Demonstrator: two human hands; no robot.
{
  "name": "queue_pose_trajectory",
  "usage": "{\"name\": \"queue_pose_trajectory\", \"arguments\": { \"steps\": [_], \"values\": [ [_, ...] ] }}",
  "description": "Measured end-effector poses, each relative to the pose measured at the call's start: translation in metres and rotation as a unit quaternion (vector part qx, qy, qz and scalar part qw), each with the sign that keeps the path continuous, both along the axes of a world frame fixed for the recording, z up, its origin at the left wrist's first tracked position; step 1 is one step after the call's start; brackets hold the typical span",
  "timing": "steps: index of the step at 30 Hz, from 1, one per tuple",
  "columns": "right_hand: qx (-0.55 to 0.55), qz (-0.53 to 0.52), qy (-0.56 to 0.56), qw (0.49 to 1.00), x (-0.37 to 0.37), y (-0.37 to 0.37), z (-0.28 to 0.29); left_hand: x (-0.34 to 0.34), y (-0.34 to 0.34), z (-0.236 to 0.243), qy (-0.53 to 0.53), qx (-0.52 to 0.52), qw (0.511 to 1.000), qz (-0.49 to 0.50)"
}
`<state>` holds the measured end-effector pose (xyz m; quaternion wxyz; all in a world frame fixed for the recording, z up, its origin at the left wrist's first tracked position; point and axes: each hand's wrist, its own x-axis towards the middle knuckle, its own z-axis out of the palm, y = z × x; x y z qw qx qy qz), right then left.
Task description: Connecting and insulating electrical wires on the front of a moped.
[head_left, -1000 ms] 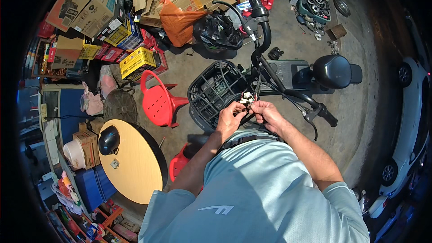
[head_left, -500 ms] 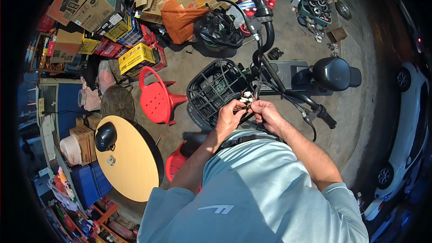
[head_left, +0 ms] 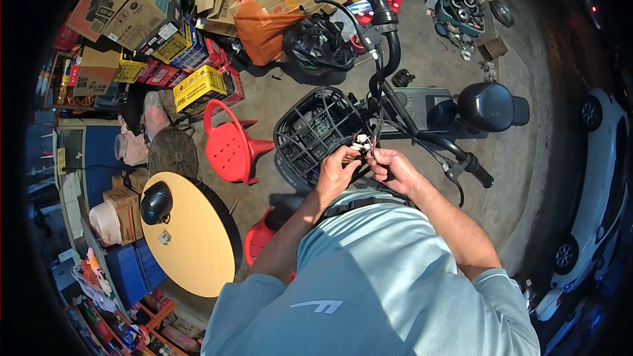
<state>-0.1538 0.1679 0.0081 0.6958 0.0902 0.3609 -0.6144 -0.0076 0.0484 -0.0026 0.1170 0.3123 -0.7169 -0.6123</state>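
A cluster of white wire connectors (head_left: 361,140) sits between the black front basket (head_left: 297,109) and the black handlebar (head_left: 403,111) of an electric scooter. My left hand (head_left: 337,170) pinches at the left edge of this cluster, thumb and forefinger together. Close on its right, my right hand (head_left: 395,170) has its thumb and forefinger pressed on thin wires, the other fingers curled. The fingertips of both hands almost meet just below the connectors. What exactly lies under the fingertips is too small to make out. Dark cables run from the handlebar down towards the connectors.
The scooter's black seat (head_left: 486,107) extends to the right. Left of the basket stands a red plastic chair (head_left: 231,149); nearer is a round wooden table (head_left: 188,244) with a black helmet (head_left: 156,202). Cardboard boxes (head_left: 135,10) and bags are piled behind. A white car (head_left: 600,178) stands far right.
My right hand has turned slightly, its curled fingers showing more and its fingertips a little higher by the connectors. My left hand stays almost where it was.
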Motion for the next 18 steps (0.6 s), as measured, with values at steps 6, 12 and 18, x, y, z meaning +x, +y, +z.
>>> {"name": "queue_pose_trajectory", "arguments": {
  "steps": [6,12,18],
  "values": [
    [-0.005,-0.005,-0.026,1.000,-0.0010,0.0006,-0.0026,0.0003,-0.0002,-0.0020,-0.004,-0.003,1.000,-0.002],
    [-0.024,-0.005,-0.059,0.998,-0.0023,0.0015,-0.0022,0.0000,0.0007,-0.0029,-0.002,0.002,1.000,0.000],
    [-0.006,-0.002,-0.043,0.999,-0.0028,0.0019,0.0003,-0.0009,0.0009,0.0012,0.000,0.006,1.000,-0.003]
  ]
}}
